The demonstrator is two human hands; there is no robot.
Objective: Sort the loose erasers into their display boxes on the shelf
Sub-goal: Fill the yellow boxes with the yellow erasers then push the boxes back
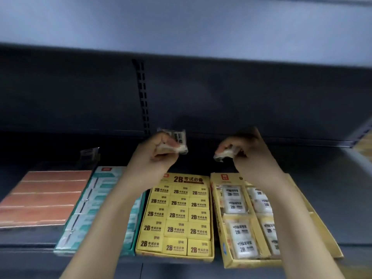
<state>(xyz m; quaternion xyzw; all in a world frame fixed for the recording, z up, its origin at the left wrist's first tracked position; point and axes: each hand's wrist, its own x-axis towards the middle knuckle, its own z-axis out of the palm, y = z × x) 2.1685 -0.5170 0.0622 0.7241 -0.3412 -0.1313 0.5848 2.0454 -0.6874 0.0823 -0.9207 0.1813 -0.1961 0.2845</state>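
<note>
Two wrapped white erasers are up in the air, one in each hand, both lifted above the back of the shelf. The left hand has its fingers curled round a wrapped eraser whose barcoded face tilts up and to the right; the right hand pinches a second wrapped eraser that hangs low and leftward from the fingertips. Directly below and a little toward the front lies their likely home, the open yellow display box at the right, holding clear-wrapped white 2B erasers in two columns running back to front. That box sits nearer the right hand, whose forearm already crosses over it, so the right-hand eraser looks to have the shorter drop. The left-hand eraser hangs over the back edge of the middle box, packed full with yellow 2B blocks, so it would need to travel rightward. Further left stand a teal box and a stack of flat orange packs. Open room is overhead and behind; the boxes themselves sit close together, side walls nearly touching, near the shelf's front edge.
</note>
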